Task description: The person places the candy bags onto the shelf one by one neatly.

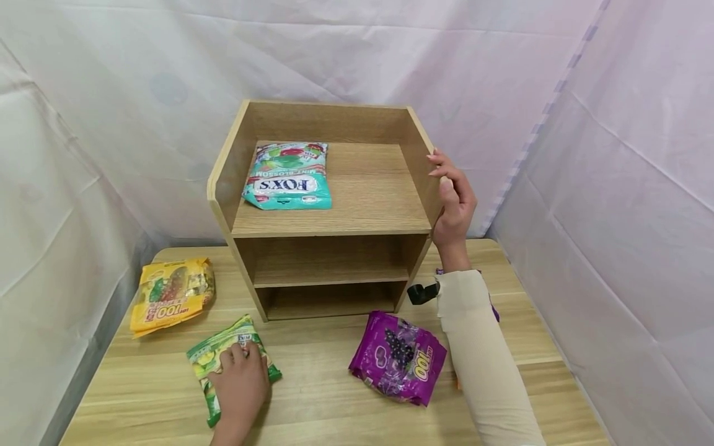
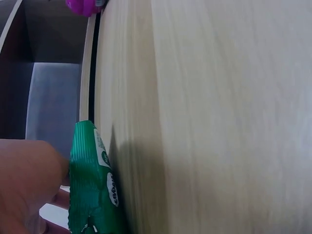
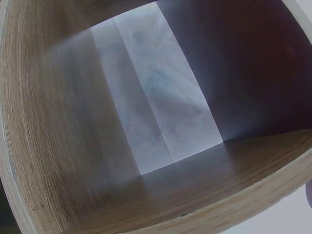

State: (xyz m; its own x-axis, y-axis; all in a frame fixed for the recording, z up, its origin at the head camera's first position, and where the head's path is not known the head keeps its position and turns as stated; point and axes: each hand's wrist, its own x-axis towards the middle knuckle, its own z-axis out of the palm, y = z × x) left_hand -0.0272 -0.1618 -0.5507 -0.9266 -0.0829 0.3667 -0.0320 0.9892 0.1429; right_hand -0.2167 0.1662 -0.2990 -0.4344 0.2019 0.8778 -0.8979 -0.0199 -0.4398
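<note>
A green and yellow candy bag (image 1: 202,358) lies on the table at front left, gripped from above by my left hand (image 1: 241,381). In the left wrist view, fingers sit behind the green end of the bag (image 2: 95,180). My right hand (image 1: 454,207) rests against the outer right side of a wooden shelf (image 1: 334,234), fingertips at the edge of its side panel. The right wrist view shows the shelf's wooden panels (image 3: 53,122), without the hand. A teal FOX'S candy bag (image 1: 287,176) lies on the top shelf, at its left.
A yellow candy bag (image 1: 173,294) lies left of the shelf. A purple grape candy bag (image 1: 398,358) is in front of the shelf's right side. Behind the right forearm, another purple package (image 1: 494,311) is mostly hidden. White curtains (image 1: 334,49) surround the table (image 1: 312,384).
</note>
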